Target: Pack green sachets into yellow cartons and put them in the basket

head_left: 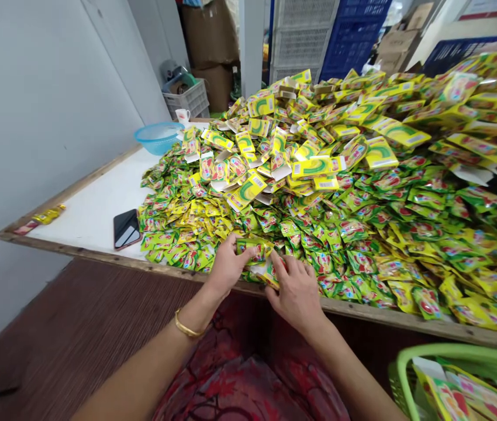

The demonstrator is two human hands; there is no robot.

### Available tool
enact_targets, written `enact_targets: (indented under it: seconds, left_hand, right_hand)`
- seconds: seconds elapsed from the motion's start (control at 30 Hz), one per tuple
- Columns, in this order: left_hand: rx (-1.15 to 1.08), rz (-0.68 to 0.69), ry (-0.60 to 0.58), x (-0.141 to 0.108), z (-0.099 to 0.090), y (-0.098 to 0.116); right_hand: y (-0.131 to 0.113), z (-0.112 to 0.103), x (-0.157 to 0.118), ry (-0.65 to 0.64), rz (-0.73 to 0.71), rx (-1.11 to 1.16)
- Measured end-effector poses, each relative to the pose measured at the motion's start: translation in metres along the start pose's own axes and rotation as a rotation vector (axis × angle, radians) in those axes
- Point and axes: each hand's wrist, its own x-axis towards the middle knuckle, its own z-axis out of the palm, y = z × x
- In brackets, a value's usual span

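Note:
My left hand (224, 268) is closed on a green and yellow foil packet (255, 248), with the thumb lying across its front. Just below the packet is a small yellow carton (270, 275), a white flap showing at its end. My right hand (296, 287) grips this carton from the right, its index finger reaching up to the packet's edge. Both hands meet above the table's front edge, and the fingers partly hide the carton. Loose foil packets (331, 234) are heaped right behind the hands, and flat yellow cartons (248, 190) lie on top of the heap.
A phone (127, 228) lies on the white table top (79, 202), left of the heap. Farther back are a blue basket (158, 137) and a white cup (182, 115). At lower right stands a green basket (406, 354) holding filled cartons. A wooden rim (112, 263) edges the table.

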Motion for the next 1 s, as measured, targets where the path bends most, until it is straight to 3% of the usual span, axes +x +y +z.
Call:
enact_targets:
  seconds: [0.1, 0.17, 0.3, 0.37, 0.5, 0.67, 0.8, 1.0]
  left_hand:
    - [0.247, 0.033, 0.022, -0.001, -0.003, 0.004]
    - [0.385, 0.044, -0.028, 0.0, -0.006, 0.008]
    - [0.567, 0.063, -0.31, 0.008, -0.013, 0.013]
    - [0.682, 0.089, -0.398, 0.013, -0.012, 0.015]
    - [0.845, 0.172, -0.331, 0.015, 0.0, 0.02]
    - [0.829, 0.272, -0.288, 0.014, 0.005, 0.02]
    - [0.817, 0.336, -0.275, 0.013, 0.008, 0.01]
    - [0.803, 0.35, -0.167, -0.004, 0.029, -0.005]
  right_hand:
    - [0.001, 0.006, -0.002, 0.037, 0.058, 0.011]
    - [0.001, 0.01, -0.003, 0.061, 0.048, 0.025]
    - [0.003, 0.016, -0.005, 0.073, -0.075, 0.055]
    - [0.003, 0.018, -0.006, 0.078, -0.105, 0.061]
    - [0.005, 0.022, -0.007, 0.118, -0.093, 0.093]
    - [0.009, 0.027, -0.008, 0.165, -0.064, 0.182]
    - [0.01, 0.027, -0.008, 0.191, -0.061, 0.245]
    - [0.008, 0.029, -0.009, 0.231, -0.008, 0.248]
